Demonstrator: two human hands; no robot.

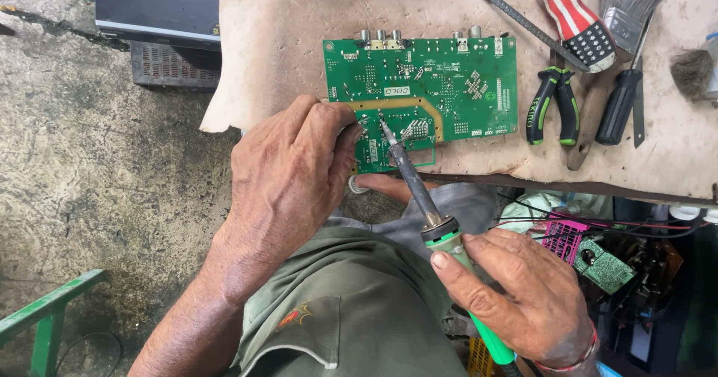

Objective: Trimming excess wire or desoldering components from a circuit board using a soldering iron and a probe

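The green circuit board is steadied at the table edge by the left hand, its grip pinching the board's corner, while the soldering iron, clasped by the right hand, is tipped onto it.

The left hand hides the circuit board corner (whatever its grip pinches there cannot be told).

Rough concrete floor (cracked, stained) beneath a worn tan-covered workbench.
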